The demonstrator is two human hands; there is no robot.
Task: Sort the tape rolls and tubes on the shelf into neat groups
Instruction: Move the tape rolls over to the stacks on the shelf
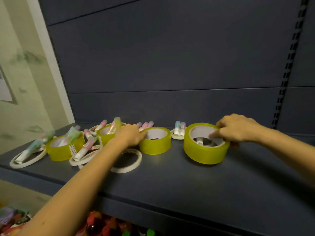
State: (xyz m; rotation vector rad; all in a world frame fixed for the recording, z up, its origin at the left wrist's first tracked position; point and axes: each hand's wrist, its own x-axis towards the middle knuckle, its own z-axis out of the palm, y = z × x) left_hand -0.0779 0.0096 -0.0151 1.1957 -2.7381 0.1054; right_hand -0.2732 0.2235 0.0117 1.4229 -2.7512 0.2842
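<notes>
Forearms outstretched; left hand palm-down, fingers curled; right hand in a pinch on a tape roll.

Pale green patterned wallpaper flanks the left, while red and green packets crowd the level below.

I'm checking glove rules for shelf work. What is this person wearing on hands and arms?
Nothing worn shows. The left hand and right hand are bare: no gloves, rings or watch in view. The left forearm and right forearm are bare too, no sleeve in view.
</notes>
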